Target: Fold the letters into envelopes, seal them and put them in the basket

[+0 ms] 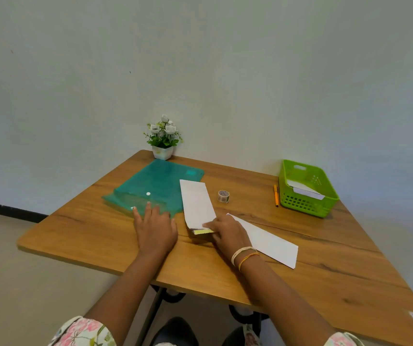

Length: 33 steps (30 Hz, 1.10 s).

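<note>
A white envelope (196,202) lies in the middle of the wooden table, its near end open, with a yellowish edge showing below it. My right hand (227,232) rests on that near end, fingers pressing the paper. A second white sheet or envelope (270,242) lies flat to the right, partly under my right wrist. My left hand (154,227) lies flat, fingers spread, on the near edge of a green plastic folder (158,187). The green basket (306,187) stands at the far right with one white envelope inside.
A small roll of tape (223,196) stands between the envelope and the basket. An orange pen (276,195) lies left of the basket. A potted white flower (163,138) stands at the back edge by the wall. The table (325,265) extends to the right.
</note>
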Each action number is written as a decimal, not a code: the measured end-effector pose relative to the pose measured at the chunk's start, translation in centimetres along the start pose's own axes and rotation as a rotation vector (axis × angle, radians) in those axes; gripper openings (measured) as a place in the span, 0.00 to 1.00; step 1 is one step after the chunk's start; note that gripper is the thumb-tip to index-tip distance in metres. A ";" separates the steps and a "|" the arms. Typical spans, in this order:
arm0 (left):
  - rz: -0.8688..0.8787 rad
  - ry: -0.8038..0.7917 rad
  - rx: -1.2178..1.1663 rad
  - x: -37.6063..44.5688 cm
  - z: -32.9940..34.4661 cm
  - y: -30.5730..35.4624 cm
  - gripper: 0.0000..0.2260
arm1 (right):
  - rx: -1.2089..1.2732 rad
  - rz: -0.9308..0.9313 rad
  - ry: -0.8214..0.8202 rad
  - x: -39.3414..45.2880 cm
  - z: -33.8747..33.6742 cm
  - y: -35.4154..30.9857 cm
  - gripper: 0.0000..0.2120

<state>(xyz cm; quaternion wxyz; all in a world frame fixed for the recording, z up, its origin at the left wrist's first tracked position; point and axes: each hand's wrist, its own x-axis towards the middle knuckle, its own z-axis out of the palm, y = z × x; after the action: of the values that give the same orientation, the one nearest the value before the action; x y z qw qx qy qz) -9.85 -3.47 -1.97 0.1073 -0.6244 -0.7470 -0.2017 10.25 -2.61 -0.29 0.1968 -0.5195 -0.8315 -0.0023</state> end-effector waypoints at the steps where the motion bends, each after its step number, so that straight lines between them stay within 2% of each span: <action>1: -0.033 -0.010 0.020 0.0 0.0 0.0 0.16 | -0.011 0.003 -0.046 -0.2 0.4 0.0 0.16; 6: -0.100 -0.014 0.067 0.0 -0.2 0.1 0.19 | -0.053 0.030 -0.102 -0.4 0.9 0.3 0.22; 9: -0.003 0.042 0.047 0.1 -0.2 0.2 0.15 | -0.033 0.017 -0.128 -0.9 0.7 0.4 0.24; 12: 0.247 0.123 -0.001 0.1 -0.1 0.7 0.11 | 0.093 0.089 0.050 -1.6 0.6 0.7 0.22; 13: 0.336 0.110 -0.041 0.1 -0.2 1.1 0.12 | 0.099 0.129 0.142 -1.7 0.5 1.0 0.20; 15: 0.433 -0.014 -0.205 -0.2 -0.3 2.2 0.14 | 0.025 0.217 0.252 -1.9 0.4 2.0 0.17; 18: 0.357 -0.245 -0.425 -0.6 -0.2 3.8 0.18 | -0.060 0.392 0.174 -2.5 0.2 4.2 0.19; 20: 0.319 -0.321 -0.419 -0.5 0.0 4.5 0.21 | -0.110 0.484 0.073 -3.0 0.0 5.5 0.20; 26: 0.273 -0.311 -0.369 0.3 0.7 5.4 0.23 | -0.212 0.568 0.041 -3.5 0.1 6.5 0.21; 28: 0.250 -0.313 -0.389 0.6 0.8 5.5 0.22 | -0.230 0.514 0.111 -3.4 0.2 6.2 0.20; 31: 0.215 -0.304 -0.418 0.7 1.0 5.5 0.21 | -0.149 0.256 0.244 -3.1 0.2 5.2 0.16; 33: 0.220 -0.299 -0.433 0.7 1.1 5.4 0.20 | -0.077 0.099 0.240 -2.8 0.5 4.5 0.13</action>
<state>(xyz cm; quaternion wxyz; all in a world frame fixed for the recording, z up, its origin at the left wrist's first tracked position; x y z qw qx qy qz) -4.60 -1.61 -1.80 -0.1187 -0.7329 -0.6219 -0.2492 15.07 -2.85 -2.59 0.2746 -0.5632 -0.7745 -0.0866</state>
